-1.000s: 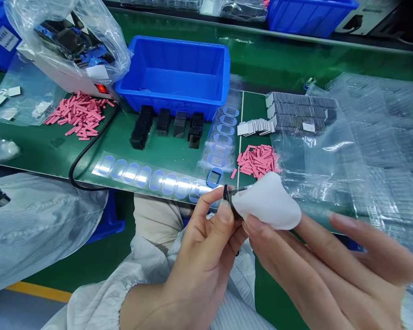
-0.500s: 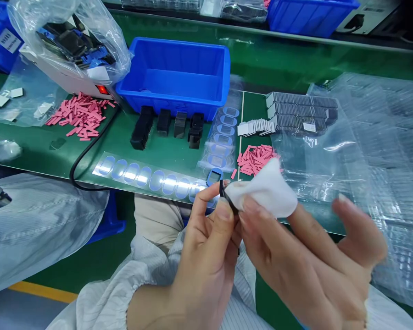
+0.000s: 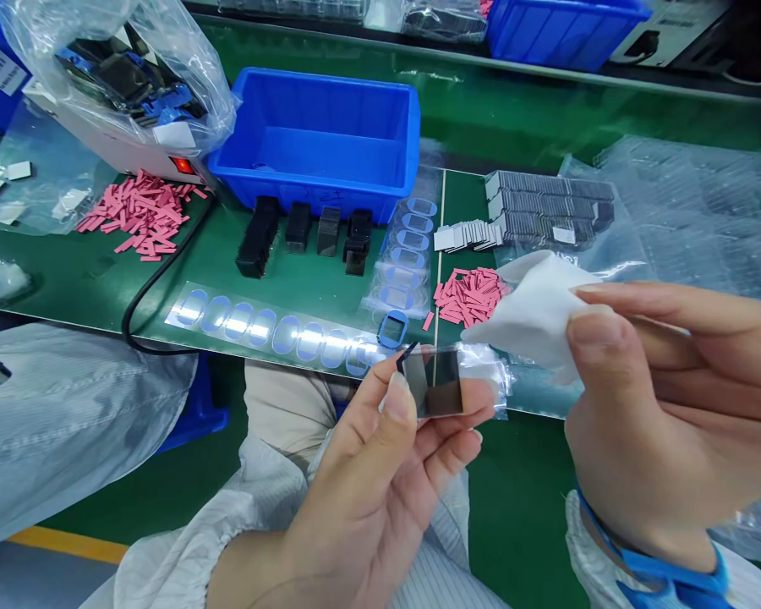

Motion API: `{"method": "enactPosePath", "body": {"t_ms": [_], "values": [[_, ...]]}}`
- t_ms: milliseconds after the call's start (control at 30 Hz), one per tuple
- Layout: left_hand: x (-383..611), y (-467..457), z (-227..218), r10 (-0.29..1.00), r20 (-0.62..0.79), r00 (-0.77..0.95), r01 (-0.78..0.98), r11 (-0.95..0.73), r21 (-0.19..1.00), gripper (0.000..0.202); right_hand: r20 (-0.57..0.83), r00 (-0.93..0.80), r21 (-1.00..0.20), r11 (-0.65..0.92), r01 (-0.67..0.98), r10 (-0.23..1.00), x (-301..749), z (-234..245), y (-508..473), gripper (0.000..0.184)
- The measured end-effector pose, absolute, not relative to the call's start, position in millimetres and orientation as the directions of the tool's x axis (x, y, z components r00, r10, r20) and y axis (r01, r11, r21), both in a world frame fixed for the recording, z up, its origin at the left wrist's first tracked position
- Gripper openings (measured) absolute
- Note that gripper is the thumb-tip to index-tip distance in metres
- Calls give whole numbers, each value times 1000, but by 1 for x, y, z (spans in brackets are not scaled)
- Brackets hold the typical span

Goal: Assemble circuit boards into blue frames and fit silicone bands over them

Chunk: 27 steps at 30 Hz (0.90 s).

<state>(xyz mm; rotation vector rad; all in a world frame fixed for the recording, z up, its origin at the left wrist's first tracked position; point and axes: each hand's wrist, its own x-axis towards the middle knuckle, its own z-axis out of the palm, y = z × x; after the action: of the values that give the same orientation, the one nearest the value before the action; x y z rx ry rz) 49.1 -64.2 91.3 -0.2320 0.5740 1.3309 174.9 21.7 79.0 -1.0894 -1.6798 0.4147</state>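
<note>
Between thumb and fingers, my left hand grips a small dark, see-through rectangular panel with a black strip along its left end. To its right, my right hand pinches a crumpled white cloth, which is apart from the panel. Just beyond the panel lies a small blue oval frame on the bench. A heap of pink strips sits behind the cloth. Clear film with oval stickers runs along the bench edge to the left.
A blue bin stands at the back, with several stacks of black pieces before it. Rows of grey pieces and clear plastic trays occupy the right. A black cable crosses the left side. Another person's sleeve is at left.
My right hand has drawn the white cloth away from the panel, up and to the right. The panel now shows openly in my left hand, which stays in nearly the same place.
</note>
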Motion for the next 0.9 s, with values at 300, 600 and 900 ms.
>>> {"method": "enactPosePath", "body": {"t_ms": [300, 600, 900], "values": [[51, -65, 88, 868, -424, 260, -955, 295, 19, 21, 523, -78, -812, 524, 258, 849, 171, 79, 13, 25], [53, -64, 89, 865, -391, 314, -944, 329, -29, 19, 490, -155, -802, 513, 305, 858, 175, 83, 12, 32], [53, -66, 89, 855, -410, 318, -941, 338, -25, 21, 529, -129, -774, 539, 331, 839, 174, 82, 13, 25]]}}
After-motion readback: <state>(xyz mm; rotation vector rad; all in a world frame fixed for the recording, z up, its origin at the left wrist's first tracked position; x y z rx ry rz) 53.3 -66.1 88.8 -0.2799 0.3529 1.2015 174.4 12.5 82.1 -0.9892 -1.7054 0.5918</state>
